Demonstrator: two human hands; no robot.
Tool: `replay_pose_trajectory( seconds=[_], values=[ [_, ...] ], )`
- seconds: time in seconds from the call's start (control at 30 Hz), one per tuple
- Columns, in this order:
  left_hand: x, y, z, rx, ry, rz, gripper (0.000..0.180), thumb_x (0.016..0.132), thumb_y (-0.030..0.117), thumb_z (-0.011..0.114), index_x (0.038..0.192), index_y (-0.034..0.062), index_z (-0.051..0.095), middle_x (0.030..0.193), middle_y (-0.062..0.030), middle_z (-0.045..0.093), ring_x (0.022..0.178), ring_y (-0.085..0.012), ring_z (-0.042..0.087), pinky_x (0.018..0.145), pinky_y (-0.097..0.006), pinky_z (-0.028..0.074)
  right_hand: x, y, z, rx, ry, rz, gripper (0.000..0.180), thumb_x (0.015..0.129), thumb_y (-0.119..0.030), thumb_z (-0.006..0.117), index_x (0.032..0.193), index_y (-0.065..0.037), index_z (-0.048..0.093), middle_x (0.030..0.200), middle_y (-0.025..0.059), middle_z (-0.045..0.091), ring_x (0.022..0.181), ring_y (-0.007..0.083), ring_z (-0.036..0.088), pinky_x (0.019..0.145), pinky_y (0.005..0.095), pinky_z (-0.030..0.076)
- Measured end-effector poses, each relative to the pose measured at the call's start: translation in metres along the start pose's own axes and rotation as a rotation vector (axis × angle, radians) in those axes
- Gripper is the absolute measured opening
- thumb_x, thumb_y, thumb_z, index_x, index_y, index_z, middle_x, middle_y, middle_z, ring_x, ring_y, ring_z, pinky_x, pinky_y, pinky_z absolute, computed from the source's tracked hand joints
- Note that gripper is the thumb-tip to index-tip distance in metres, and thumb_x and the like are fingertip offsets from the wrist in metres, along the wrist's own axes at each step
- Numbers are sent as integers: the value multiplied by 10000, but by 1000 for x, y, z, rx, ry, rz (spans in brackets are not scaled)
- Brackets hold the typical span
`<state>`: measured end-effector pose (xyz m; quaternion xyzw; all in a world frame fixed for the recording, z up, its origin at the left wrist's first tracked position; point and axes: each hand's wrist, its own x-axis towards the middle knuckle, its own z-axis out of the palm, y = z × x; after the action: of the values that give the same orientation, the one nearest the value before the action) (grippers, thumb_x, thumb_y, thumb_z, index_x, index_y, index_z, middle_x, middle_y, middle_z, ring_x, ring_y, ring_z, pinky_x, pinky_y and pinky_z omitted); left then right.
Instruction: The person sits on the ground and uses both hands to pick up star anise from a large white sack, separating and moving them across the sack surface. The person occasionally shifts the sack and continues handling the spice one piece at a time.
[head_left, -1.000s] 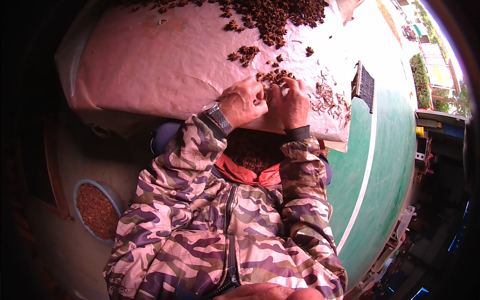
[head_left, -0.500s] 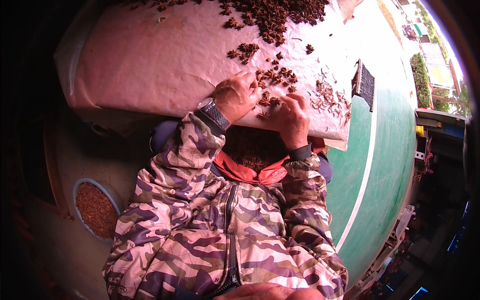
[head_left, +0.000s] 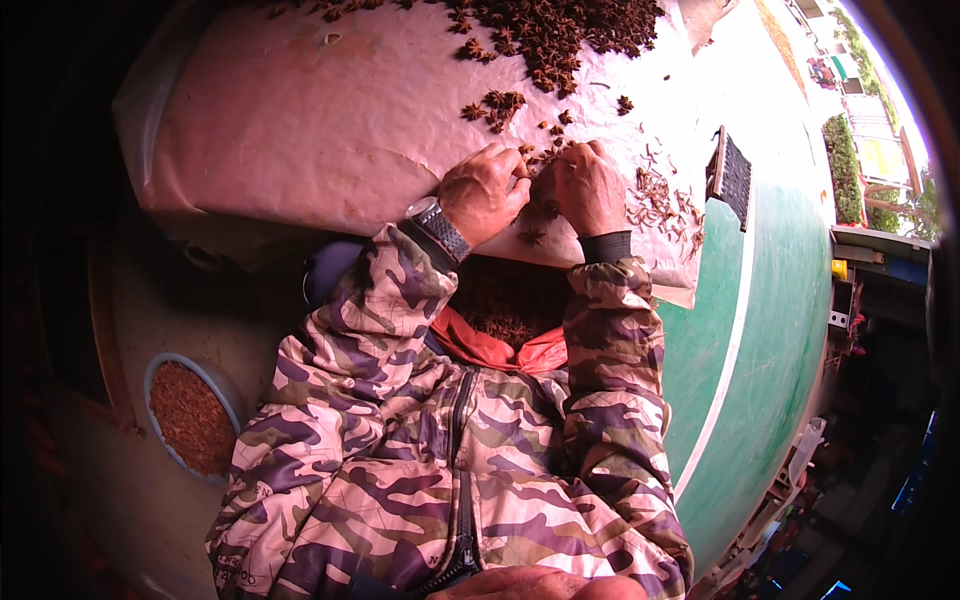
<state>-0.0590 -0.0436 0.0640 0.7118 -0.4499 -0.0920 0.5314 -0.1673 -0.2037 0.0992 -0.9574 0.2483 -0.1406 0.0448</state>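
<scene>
Left hand (head_left: 484, 195) and right hand (head_left: 592, 190) near each other, upper centre, fingers curled, star anise (head_left: 549, 155) between them on pale sheet (head_left: 330, 130). Light pinches, pieces spread thin, should work best. Knuckles hide fingertips: can't tell if either grips any. Bigger heap (head_left: 560, 40) cut off, top edge.

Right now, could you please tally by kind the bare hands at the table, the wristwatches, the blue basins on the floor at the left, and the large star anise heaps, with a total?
Bare hands: 2 (left hand, right hand)
Wristwatch: 1
Blue basin: 1
Large star anise heap: 1
Total: 5
</scene>
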Motion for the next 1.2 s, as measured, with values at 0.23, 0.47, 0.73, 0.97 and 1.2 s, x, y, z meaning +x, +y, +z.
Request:
replay_pose_trajectory(
  seconds=[0.23,0.47,0.73,0.97,1.2],
  values=[
    [4,5,5,-67,76,-88,260,891,123,722,1127,52,642,984,-157,669,840,-324,685,752,-413,559,-22,-18,-10,218,229,-109,37,882,-79,686,908,-102,673,959,77,693,954,328,634,858,431,454],
    [7,-4,7,-13,125,31,305,906,144,741,1183,56,652,941,-118,682,771,-249,679,714,-368,566,-49,-16,-1,953,142,351,95,951,-19,719,1041,-29,692,921,31,704,811,119,643,722,259,505],
    [-3,15,7,-310,-129,-75,275,874,124,779,1107,19,678,855,-86,719,737,-159,698,704,-304,566,-61,-37,-7,1265,243,374,164,946,12,717,1103,-5,672,945,44,721,842,100,661,748,243,533],
    [-9,8,20,-583,-84,-198,131,908,9,653,1036,-10,678,904,-66,753,774,-118,698,696,-283,572,-62,-44,-6,1324,275,362,130,942,16,715,1060,-18,671,936,48,718,833,114,673,755,247,533],
    [-1,0,14,-899,-142,-361,236,925,-30,565,1139,-18,662,961,-59,720,780,-81,662,681,-240,549,-64,-24,2,1400,319,497,119,930,12,732,1020,-24,662,908,50,709,789,112,660,717,256,544]
  ],
)
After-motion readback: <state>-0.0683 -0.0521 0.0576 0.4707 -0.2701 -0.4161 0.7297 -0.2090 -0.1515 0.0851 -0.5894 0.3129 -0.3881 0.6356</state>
